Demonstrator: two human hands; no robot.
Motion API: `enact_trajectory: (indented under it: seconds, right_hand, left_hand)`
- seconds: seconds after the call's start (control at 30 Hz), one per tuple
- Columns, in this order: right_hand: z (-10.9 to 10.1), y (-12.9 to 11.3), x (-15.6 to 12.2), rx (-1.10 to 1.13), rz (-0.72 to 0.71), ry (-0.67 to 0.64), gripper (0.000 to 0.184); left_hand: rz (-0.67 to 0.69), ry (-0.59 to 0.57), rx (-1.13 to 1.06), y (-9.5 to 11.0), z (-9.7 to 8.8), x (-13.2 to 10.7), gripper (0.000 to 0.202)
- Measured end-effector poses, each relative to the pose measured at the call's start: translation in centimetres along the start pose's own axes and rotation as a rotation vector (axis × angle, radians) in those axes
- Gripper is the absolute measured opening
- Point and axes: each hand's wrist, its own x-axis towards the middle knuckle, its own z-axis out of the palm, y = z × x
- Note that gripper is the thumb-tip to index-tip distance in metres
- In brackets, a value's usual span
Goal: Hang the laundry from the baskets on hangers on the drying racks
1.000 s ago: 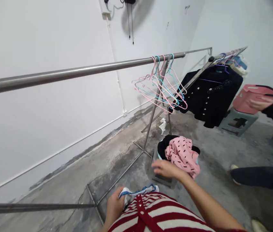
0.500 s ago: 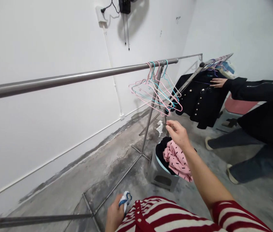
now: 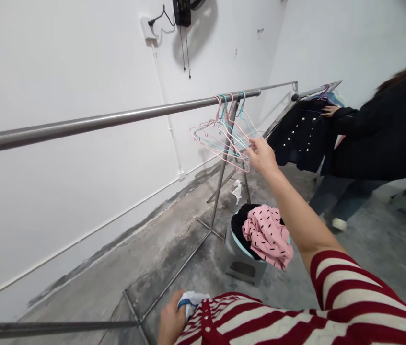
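Head view. Our left grip [image 3: 172,316], low beside the striped shirt [image 3: 260,318], is pinching a bunched white cloth with blue trim [image 3: 189,303]; much of it is covered, so we cannot tell its kind. Our right grip [image 3: 263,155] is stretched out to the pink, white and blue hangers [image 3: 232,132], which hang by their hooks near the end of the metal rail [image 3: 116,119]. It is loosely curled at their lower right ends; we cannot tell whether a wire is pinched or merely brushed.

Step in hand, as we judge it: picking out one hanger, cloth held ready at the left. The next move seems to call for pressing thumb and fingertip on a single wire, then raising its hook clear; the hangers overlap, so snagging a neighbour is the likely fault.

Surroundings: a pink dashed garment [image 3: 267,235] lies over black cloth [image 3: 239,223] in a pale-blue tub [image 3: 242,247], apparently on a grey stool [image 3: 237,263]. Beyond, a co-worker's hand [image 3: 330,111] is at a hanging black jacket [image 3: 301,136].
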Motion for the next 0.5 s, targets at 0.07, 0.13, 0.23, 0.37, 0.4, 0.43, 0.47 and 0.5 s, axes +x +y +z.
enact_trajectory:
  seconds: [0.07, 0.13, 0.23, 0.37, 0.4, 0.43, 0.47, 0.5]
  right_hand:
    - [0.9, 0.0, 1.1, -0.023, 0.071, -0.079, 0.035]
    - [1.7, -0.1, 1.6, 0.006, 0.101, -0.162, 0.033]
    - [2.7, -0.8, 1.7, 0.148, 0.078, -0.243, 0.031]
    - [3.2, -2.5, 2.2, 0.25, 0.085, -0.193, 0.031]
    - [3.2, -2.9, 2.4, 0.251, 0.085, -0.169, 0.03]
    - [3.2, -3.3, 2.5, 0.249, 0.084, -0.15, 0.03]
    - [3.0, -3.7, 2.5, 0.25, 0.082, -0.13, 0.031]
    - [2.8, -4.0, 2.3, 0.25, 0.081, -0.109, 0.031]
  left_hand:
    - [-0.014, 0.0, 0.002, 0.2, 0.1, -0.2, 0.037]
    - [-0.04, 0.004, -0.004, 0.3, 0.1, -0.6, 0.038]
    - [-0.067, -0.003, -0.013, 0.1, 0.0, -1.1, 0.04]
    - [-0.05, -0.003, -0.022, -0.2, -0.2, -1.5, 0.039]
    - [-0.04, -0.005, -0.03, -0.1, -0.4, -1.6, 0.038]
    - [-0.034, -0.006, -0.038, -0.1, -0.5, -1.6, 0.037]
    - [-0.034, -0.003, -0.044, 0.0, -0.7, -1.6, 0.037]
    - [-0.04, 0.002, -0.047, 0.0, -0.8, -1.6, 0.037]
